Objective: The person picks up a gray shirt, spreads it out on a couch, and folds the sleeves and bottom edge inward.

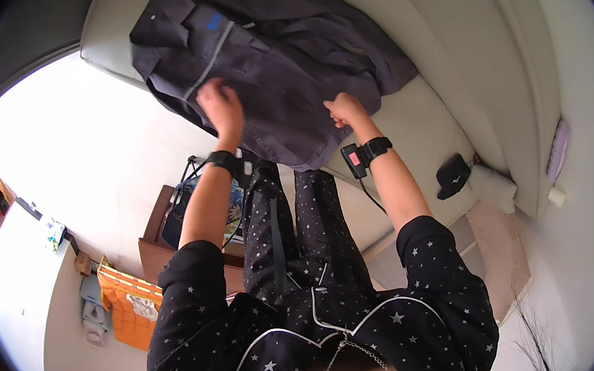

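Observation:
A dark grey button-front jacket (278, 79) lies spread over a beige sofa, its collar toward the far left. A light grey stripe and a small blue mark show on its chest. My left hand (222, 110) is over the jacket's left edge, below the stripe. Its fingers are bent and slightly blurred, with the thumb apart and nothing visible between them. Over the lower right part of the jacket is my right hand (348, 110), its fingers curled together. Whether cloth is pinched in them is hidden.
The beige sofa (414, 126) stretches along the far and right side. On it are a black cap (452, 176) and a small cushion (493, 188). A brown wooden piece of furniture (150, 244) stands left of my legs. Further left is an orange quilted item (130, 304).

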Demonstrator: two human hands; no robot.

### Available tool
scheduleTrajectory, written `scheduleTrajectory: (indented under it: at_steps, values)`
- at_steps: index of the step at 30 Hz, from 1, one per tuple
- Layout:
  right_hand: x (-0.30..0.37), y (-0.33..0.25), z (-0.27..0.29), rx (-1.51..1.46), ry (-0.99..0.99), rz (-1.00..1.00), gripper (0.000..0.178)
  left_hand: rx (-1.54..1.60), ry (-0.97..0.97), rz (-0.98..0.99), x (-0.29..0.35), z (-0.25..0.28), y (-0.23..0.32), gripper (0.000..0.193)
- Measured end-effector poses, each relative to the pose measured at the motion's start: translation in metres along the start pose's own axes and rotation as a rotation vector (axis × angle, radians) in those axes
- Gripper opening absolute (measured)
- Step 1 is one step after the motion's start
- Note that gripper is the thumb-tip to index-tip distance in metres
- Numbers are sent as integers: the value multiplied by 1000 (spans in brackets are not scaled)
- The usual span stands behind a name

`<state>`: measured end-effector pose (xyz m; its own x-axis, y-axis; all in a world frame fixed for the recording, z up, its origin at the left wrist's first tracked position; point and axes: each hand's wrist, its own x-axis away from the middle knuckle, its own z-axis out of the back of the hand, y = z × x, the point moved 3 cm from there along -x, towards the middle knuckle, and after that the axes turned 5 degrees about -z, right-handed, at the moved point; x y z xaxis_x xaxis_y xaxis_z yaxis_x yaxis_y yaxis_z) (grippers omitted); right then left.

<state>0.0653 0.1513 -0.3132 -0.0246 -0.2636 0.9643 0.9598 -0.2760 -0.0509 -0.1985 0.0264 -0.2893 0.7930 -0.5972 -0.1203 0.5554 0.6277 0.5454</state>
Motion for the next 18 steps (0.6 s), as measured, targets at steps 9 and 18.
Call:
scheduleTrajectory:
  at_steps: [9, 18]
  values:
    - [-5, -158, -110, 153, 36, 471, 29, 269, -200, 750, -7, 7, -226, 68]
    - [3, -177, -148, 407, 262, 513, 49, 21, -234, 763, 4, 45, -215, 29]
